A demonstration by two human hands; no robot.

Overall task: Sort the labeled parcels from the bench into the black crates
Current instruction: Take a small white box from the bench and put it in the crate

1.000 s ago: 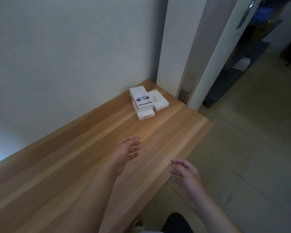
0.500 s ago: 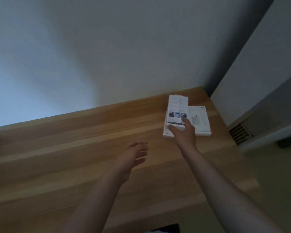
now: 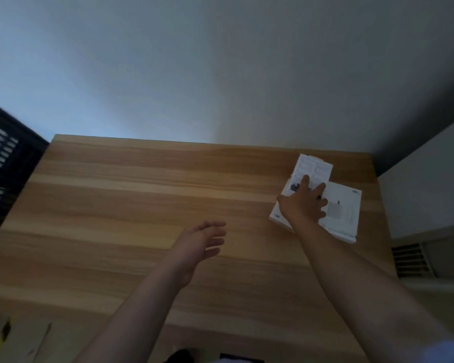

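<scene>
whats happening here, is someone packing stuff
A person is sorting white parcels off a wooden bench. The right hand lies with spread fingers on the top parcel of a small pile near the bench's right end; nothing is lifted yet. A second parcel lies beside it. The left hand hovers open over the bench, holding nothing. A black crate shows at the left edge.

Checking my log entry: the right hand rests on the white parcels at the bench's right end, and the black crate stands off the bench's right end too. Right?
Not quite. The head view shows the black crate off the bench's left end. The right hand does rest on the white parcels at the right end.
</scene>
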